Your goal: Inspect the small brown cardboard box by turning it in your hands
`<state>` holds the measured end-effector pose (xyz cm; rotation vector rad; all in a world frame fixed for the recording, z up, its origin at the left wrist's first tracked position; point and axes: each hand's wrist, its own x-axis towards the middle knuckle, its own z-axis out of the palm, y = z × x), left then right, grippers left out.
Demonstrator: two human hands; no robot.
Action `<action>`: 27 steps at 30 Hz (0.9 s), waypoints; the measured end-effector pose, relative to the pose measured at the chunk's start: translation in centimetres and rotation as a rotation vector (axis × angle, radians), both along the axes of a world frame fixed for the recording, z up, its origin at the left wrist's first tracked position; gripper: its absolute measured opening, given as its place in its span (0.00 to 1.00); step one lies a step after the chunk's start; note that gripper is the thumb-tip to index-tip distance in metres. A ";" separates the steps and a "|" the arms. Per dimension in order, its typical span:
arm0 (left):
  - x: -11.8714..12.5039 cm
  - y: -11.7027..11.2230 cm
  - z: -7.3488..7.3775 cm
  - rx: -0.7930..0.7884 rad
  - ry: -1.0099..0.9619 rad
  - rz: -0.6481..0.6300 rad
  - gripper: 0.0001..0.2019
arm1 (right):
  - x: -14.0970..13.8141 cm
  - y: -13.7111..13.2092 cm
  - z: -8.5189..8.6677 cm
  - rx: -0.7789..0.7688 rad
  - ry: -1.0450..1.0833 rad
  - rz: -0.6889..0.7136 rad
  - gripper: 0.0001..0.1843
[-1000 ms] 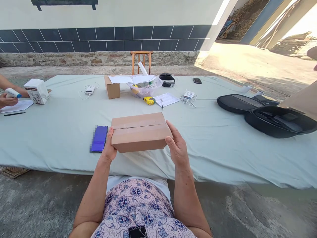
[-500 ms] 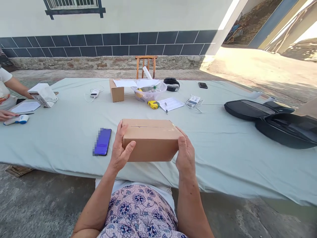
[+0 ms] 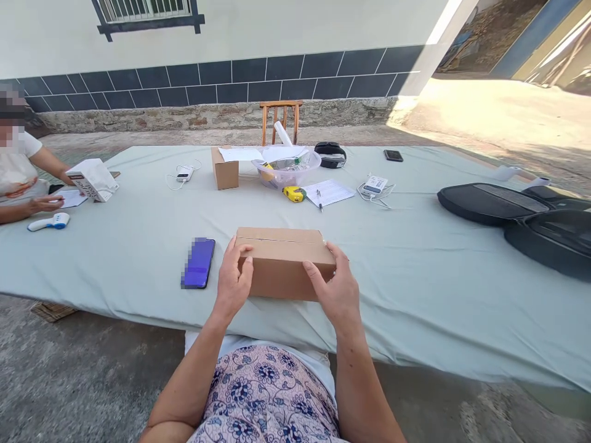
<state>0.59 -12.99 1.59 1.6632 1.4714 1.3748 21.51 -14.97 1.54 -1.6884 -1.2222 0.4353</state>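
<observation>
A closed brown cardboard box (image 3: 281,261) with taped top rests near the front edge of the pale green cloth-covered table (image 3: 406,271). My left hand (image 3: 234,280) grips the box's left end, thumb on the front face. My right hand (image 3: 337,286) wraps the box's right front corner, fingers curled over its top edge. A blue phone (image 3: 199,263) lies flat just left of the box.
A smaller carton (image 3: 225,167), a clear bowl (image 3: 287,167), a yellow tape measure (image 3: 294,194), papers with a pen (image 3: 327,192) and cabled devices (image 3: 375,184) sit further back. Open black cases (image 3: 517,212) lie at right. Another person (image 3: 21,178) sits at left near a white thermometer (image 3: 48,222).
The box has tipped down from its held-up tilt to sit lower on the table, and both my hands shifted round to its front. The person at left put the thermometer down.
</observation>
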 end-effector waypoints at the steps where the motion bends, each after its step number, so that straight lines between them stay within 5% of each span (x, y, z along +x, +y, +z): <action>1: 0.3 -0.1 0.0 0.014 0.027 0.025 0.12 | 0.0 0.0 0.0 0.007 -0.027 0.006 0.40; 6: 1.4 -0.2 0.2 0.037 0.109 0.172 0.27 | 0.3 0.0 0.1 0.053 -0.155 0.037 0.38; 11: 1.7 -0.2 0.3 0.096 0.107 0.206 0.29 | 0.3 -0.8 1.0 0.114 -0.266 0.000 0.35; 18: 2.1 -0.2 -0.5 0.155 0.209 0.211 0.27 | 0.7 -1.0 0.8 -0.028 -0.355 -0.050 0.37; 27: 2.7 0.0 -1.6 0.255 0.323 0.283 0.39 | -0.3 -0.5 0.6 -0.209 -0.379 -0.062 0.43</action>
